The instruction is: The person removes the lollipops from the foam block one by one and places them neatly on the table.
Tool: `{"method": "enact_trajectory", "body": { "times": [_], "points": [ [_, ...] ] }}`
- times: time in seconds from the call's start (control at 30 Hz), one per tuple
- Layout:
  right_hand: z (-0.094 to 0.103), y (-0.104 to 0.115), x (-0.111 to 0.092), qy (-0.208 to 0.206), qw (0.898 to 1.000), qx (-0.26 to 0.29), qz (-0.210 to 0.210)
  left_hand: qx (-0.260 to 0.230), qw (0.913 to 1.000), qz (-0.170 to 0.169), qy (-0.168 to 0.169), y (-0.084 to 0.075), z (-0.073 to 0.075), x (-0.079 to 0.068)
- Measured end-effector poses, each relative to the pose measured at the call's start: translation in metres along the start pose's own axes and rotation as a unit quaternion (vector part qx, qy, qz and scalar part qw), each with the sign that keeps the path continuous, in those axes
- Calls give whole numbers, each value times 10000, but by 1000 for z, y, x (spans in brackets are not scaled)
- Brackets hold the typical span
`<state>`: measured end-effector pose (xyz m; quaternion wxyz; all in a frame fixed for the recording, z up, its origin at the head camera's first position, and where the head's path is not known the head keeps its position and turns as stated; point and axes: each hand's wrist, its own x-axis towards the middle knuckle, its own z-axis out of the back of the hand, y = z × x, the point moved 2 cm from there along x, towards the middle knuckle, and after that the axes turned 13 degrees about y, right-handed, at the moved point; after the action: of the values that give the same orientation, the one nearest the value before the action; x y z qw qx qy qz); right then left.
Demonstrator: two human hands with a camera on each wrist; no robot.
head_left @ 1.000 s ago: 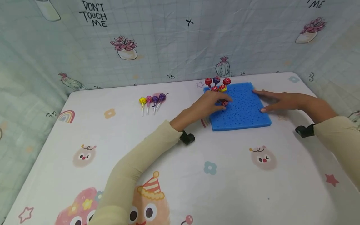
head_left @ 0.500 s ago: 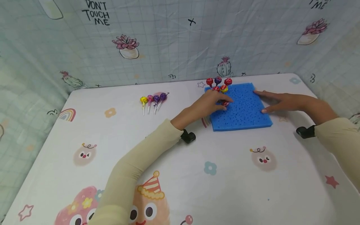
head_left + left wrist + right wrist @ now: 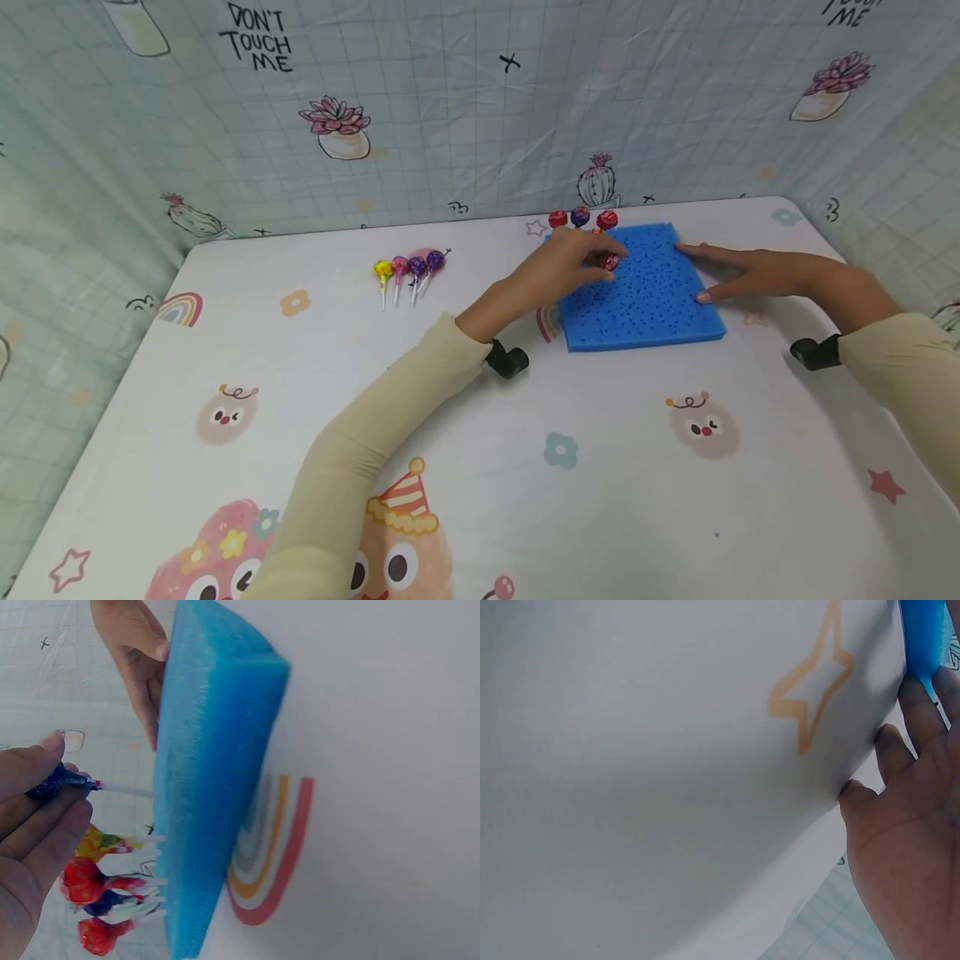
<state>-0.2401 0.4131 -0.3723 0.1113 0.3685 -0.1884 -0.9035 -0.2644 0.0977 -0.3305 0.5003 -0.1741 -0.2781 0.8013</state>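
Note:
My left hand point(image 3: 558, 265) pinches a dark-blue-wrapped lollipop point(image 3: 49, 784) by its head, above a blue foam block point(image 3: 637, 304). In the left wrist view, its white stick point(image 3: 129, 790) points at the foam and its tip meets the block's face. Several other lollipops stand upright in the block's far left part, among them a red one point(image 3: 558, 218), a purple one point(image 3: 581, 217) and another red lollipop point(image 3: 607, 219). Part of that group is hidden behind the left hand. My right hand point(image 3: 757, 268) rests with extended fingers along the block's right edge.
Several more lollipops lie on the table left of the block: a yellow one point(image 3: 383, 271), a pink one point(image 3: 399, 266) and purple ones point(image 3: 417, 267). The white printed table point(image 3: 480, 450) ends at a patterned curtain point(image 3: 450, 117) behind the block.
My left hand has shifted a little to the right and farther back with the held lollipop, covering more of the standing ones. The right hand and the block keep their places.

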Motion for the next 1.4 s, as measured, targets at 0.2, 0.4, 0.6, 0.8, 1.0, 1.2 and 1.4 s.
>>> {"method": "enact_trajectory", "body": {
  "times": [0.2, 0.4, 0.6, 0.8, 1.0, 1.2, 1.4],
  "points": [
    [-1, -1, -1, -5, 10000, 43, -1, -103, 9995, -199, -208, -6, 5, -3],
    [-1, 1, -2, -7, 10000, 44, -31, -162, 9995, -173, -206, -11, 6, -6],
    [-1, -1, -2, 2, 10000, 29, 43, -217, 9992, -241, -231, -10, 7, -9],
    [0, -2, 0, 16, 10000, 17, 42, -259, 9991, -230, -236, -9, 7, -10],
    [0, -1, 1, 23, 10000, 66, 41, -193, 9993, -198, -260, -10, 9, -14],
    [-1, -2, 0, 44, 9998, 162, 71, -338, 9991, -79, -252, -6, 12, -23],
    [-1, -2, 0, -3, 10000, 79, -13, -369, 9988, 110, -300, -3, 16, -34]
  ]
}}
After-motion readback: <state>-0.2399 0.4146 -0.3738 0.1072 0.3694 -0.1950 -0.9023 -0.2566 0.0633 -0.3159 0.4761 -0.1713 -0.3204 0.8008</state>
